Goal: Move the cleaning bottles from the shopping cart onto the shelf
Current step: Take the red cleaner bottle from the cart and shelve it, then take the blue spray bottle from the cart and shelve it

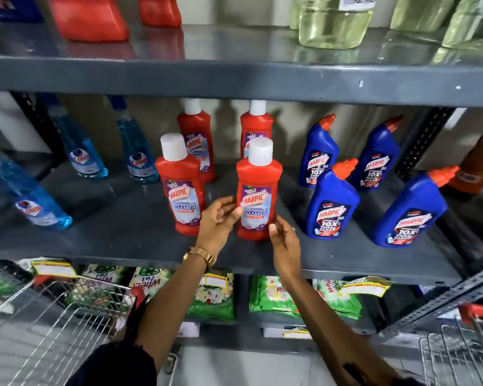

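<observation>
Red bottle (258, 190) upright (cap up) | left hand (216, 218), right hand (283, 240) loose-fingered beside it

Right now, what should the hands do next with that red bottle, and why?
Probably let go and reach back toward the cart. The front red bottle already stands upright on the shelf, label forward, with the left hand and right hand open beside it.

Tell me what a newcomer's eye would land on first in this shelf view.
First, the front red plastic bathroom-cleaner bottle with a white cap, upright at the middle shelf's front edge, with the left hand and right hand open on either side of its base. Next, the four blue plastic toilet-cleaner bottles with orange angled caps standing to its right. Then the pale blue glass-cleaner spray bottles on the left.
</observation>
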The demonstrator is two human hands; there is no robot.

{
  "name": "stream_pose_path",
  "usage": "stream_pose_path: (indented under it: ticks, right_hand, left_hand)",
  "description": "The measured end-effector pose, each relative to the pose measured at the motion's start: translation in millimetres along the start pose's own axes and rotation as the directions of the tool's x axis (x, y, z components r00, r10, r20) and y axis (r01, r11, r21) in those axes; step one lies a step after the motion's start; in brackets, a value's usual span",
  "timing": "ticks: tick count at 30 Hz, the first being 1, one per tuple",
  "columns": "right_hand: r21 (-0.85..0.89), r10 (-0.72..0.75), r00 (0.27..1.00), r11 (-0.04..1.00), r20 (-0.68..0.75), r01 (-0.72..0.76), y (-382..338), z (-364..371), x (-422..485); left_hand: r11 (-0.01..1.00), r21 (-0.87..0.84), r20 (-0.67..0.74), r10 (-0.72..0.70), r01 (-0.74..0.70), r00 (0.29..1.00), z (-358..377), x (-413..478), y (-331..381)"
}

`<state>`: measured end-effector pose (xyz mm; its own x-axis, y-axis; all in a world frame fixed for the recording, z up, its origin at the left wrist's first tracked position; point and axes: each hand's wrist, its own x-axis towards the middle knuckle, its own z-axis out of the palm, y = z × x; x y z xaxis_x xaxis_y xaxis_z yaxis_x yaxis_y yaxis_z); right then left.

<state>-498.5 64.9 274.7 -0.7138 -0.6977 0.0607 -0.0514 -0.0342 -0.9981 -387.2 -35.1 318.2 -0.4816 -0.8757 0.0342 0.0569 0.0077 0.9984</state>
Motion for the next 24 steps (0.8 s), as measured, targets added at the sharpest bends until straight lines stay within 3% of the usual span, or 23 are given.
stream_pose_path:
  ticks: [3, 5, 10, 13, 16, 19, 22, 24]
  right_hand:
    - [-0.101, -0.146, 0.981, 0.986, -0.125, 0.134, 12, 2, -27]
    - [-0.143, -0.231, 0.967, 0.966, -0.108, 0.214, 15, 7, -49]
    - [-0.202, -0.246, 0.941, 0.934, 0.233, 0.294, 17, 45, -101]
    - [-0.242, -0.182, 0.861, 0.914, 0.475, 0.327, 19, 90, -131]
    - [-0.305, -0.126, 0.752, 0.861, 0.648, 0.407, 24, 139, -161]
    - [-0.338, -0.087, 0.668, 0.810, 0.739, 0.479, 37, 193, -196]
    - [-0.443, -0.104, 0.672, 0.677, 0.733, 0.587, 61, 240, -224]
    - [-0.565, -0.016, 0.700, 0.578, 0.714, 0.589, 82, 269, -243]
  left_hand:
    - [0.994, 0.081, -0.059, 0.074, -0.069, 0.996, -11, -20, -8]
    - [0.993, 0.076, -0.101, 0.096, -0.089, 0.990, -22, -39, -12]
    - [0.992, 0.065, -0.244, 0.118, -0.105, 0.963, -74, -94, -23]
    - [0.996, 0.070, -0.395, 0.081, -0.058, 0.915, -133, -133, -34]
    - [0.998, 0.047, -0.575, -0.008, 0.043, 0.818, -198, -181, -61]
    - [0.962, -0.069, -0.701, -0.236, 0.265, 0.673, -267, -240, -117]
    - [0.815, -0.147, -0.732, -0.471, 0.561, 0.492, -320, -302, -178]
    - [0.689, -0.131, -0.727, -0.556, 0.713, 0.404, -346, -339, -211]
